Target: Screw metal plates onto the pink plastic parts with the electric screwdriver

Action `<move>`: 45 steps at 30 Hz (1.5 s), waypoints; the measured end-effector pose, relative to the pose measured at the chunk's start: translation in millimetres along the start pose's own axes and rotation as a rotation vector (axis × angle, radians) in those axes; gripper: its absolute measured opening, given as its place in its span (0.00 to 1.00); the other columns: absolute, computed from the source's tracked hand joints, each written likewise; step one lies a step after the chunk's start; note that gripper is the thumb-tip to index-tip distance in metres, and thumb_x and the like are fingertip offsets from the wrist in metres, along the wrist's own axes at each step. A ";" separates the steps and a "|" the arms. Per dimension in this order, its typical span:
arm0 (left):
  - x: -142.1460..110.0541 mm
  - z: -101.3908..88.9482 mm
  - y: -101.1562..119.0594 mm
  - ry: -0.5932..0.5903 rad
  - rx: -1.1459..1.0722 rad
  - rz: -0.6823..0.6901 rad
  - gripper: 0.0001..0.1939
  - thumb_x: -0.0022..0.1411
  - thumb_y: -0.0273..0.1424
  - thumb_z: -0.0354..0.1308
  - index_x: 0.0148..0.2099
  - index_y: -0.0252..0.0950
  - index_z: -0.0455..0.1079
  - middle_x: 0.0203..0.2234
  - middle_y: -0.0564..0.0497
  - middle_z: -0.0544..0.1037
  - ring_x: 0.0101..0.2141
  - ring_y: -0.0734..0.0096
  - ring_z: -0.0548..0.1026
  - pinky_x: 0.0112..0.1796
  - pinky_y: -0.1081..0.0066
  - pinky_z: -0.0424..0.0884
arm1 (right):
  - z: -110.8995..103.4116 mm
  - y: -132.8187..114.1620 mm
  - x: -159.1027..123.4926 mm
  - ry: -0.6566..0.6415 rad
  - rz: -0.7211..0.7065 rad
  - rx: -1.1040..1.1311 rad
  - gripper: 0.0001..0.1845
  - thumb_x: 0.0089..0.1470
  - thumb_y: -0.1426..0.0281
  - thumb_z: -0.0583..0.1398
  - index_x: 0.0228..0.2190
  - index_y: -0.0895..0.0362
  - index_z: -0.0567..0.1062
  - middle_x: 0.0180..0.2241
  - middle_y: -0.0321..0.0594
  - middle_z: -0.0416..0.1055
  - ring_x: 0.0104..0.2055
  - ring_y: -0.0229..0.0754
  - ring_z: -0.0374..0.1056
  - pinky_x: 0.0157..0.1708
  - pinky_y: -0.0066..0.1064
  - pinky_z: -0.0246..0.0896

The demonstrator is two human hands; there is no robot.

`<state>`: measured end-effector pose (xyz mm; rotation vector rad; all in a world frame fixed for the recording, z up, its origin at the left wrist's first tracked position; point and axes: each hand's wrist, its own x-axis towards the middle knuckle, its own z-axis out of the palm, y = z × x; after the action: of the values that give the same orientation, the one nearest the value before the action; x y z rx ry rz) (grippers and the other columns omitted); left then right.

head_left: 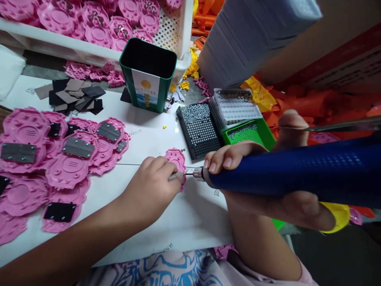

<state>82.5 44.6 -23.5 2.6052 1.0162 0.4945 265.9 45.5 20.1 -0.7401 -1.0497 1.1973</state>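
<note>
On the white work surface, my left hand (157, 182) closes its fingers on a small pink plastic part (175, 157) and a grey plate (176, 176) lying on it. Much of the part is hidden behind my fingers. My right hand (238, 157) wraps round a blue electric screwdriver (282, 169). Its thin bit (189, 173) reaches the plate at my left fingertips. A slim pointed metal tool, like tweezers (342, 126), runs along above the screwdriver by my right hand, with its tip at a raised finger.
Pink parts with plates (71, 159) lie stacked at left, near loose dark plates (77, 95). A green bin (149, 75), a black screw tray (202, 131) and a bright green tray (264, 129) stand behind. A white crate (89, 45) of pink parts is at the back.
</note>
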 end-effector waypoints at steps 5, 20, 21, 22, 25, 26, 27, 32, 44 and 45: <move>-0.4 0.0 -0.4 0.000 -0.008 -0.004 0.05 0.65 0.26 0.59 0.38 0.34 0.76 0.32 0.47 0.77 0.35 0.60 0.70 0.34 0.63 0.62 | 0.5 0.9 0.0 -0.008 0.006 0.005 0.28 0.46 0.58 0.65 0.51 0.44 0.72 0.27 0.37 0.74 0.27 0.45 0.70 0.32 0.42 0.67; -0.5 1.2 0.6 -0.011 -0.022 -0.010 0.05 0.65 0.26 0.58 0.39 0.35 0.76 0.33 0.48 0.76 0.36 0.61 0.69 0.34 0.64 0.62 | -5.3 5.1 0.6 -0.064 -0.038 -0.059 0.17 0.48 0.57 0.64 0.41 0.43 0.75 0.28 0.34 0.73 0.26 0.43 0.70 0.30 0.43 0.70; -0.3 1.3 0.9 -0.015 -0.027 -0.013 0.05 0.65 0.26 0.58 0.39 0.35 0.76 0.33 0.48 0.76 0.36 0.61 0.69 0.34 0.63 0.62 | -4.5 5.0 -0.1 -0.062 -0.035 -0.066 0.17 0.48 0.57 0.64 0.42 0.43 0.75 0.28 0.34 0.73 0.26 0.43 0.70 0.30 0.42 0.70; -0.3 1.5 1.3 -0.022 -0.036 -0.018 0.06 0.65 0.26 0.58 0.39 0.35 0.76 0.33 0.47 0.76 0.36 0.61 0.69 0.35 0.63 0.62 | -3.6 4.9 -0.7 -0.056 -0.034 -0.078 0.17 0.48 0.57 0.64 0.42 0.43 0.75 0.28 0.34 0.73 0.26 0.43 0.70 0.29 0.42 0.70; -0.7 3.1 2.4 -0.037 -0.082 -0.040 0.07 0.66 0.25 0.56 0.39 0.34 0.76 0.32 0.47 0.75 0.36 0.62 0.68 0.35 0.64 0.63 | -1.0 3.9 -1.8 -0.050 -0.011 -0.129 0.17 0.49 0.55 0.65 0.40 0.46 0.75 0.28 0.35 0.72 0.27 0.44 0.70 0.31 0.43 0.70; -1.0 3.8 2.9 -0.038 -0.100 -0.048 0.08 0.66 0.25 0.55 0.39 0.34 0.76 0.32 0.47 0.75 0.36 0.62 0.68 0.36 0.64 0.64 | 0.0 3.4 -1.8 -0.054 -0.017 -0.135 0.17 0.48 0.55 0.65 0.39 0.47 0.76 0.28 0.35 0.72 0.27 0.43 0.70 0.31 0.42 0.69; -1.2 4.6 3.4 -0.036 -0.119 -0.054 0.08 0.66 0.24 0.55 0.39 0.33 0.76 0.32 0.47 0.75 0.36 0.62 0.67 0.36 0.64 0.64 | 1.1 2.7 -1.7 -0.067 -0.006 -0.147 0.16 0.48 0.55 0.65 0.38 0.47 0.76 0.28 0.35 0.72 0.27 0.43 0.70 0.31 0.42 0.69; -1.0 7.8 4.6 -0.048 -0.134 -0.052 0.11 0.67 0.23 0.51 0.37 0.32 0.75 0.32 0.46 0.72 0.36 0.63 0.66 0.35 0.66 0.63 | 6.7 -0.9 -0.4 -0.081 -0.011 -0.190 0.18 0.49 0.52 0.65 0.41 0.43 0.75 0.28 0.34 0.72 0.28 0.43 0.69 0.33 0.41 0.68; 5.5 -0.7 -6.8 -0.042 -0.026 0.067 0.07 0.64 0.28 0.61 0.32 0.36 0.75 0.30 0.49 0.73 0.38 0.61 0.67 0.38 0.61 0.54 | -6.5 10.2 7.3 -0.153 -0.093 -0.104 0.30 0.47 0.54 0.63 0.53 0.41 0.70 0.26 0.33 0.73 0.23 0.43 0.69 0.26 0.40 0.69; 4.9 -1.6 -6.3 -0.034 -0.026 0.071 0.07 0.65 0.29 0.60 0.33 0.37 0.75 0.30 0.49 0.73 0.38 0.61 0.67 0.38 0.61 0.54 | -8.0 8.9 9.4 -0.151 -0.098 -0.099 0.30 0.46 0.53 0.64 0.52 0.42 0.71 0.25 0.33 0.73 0.22 0.43 0.69 0.25 0.40 0.69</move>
<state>81.4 52.7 -23.5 2.6245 0.9036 0.4751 270.3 57.3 11.5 -0.6749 -1.2637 1.1364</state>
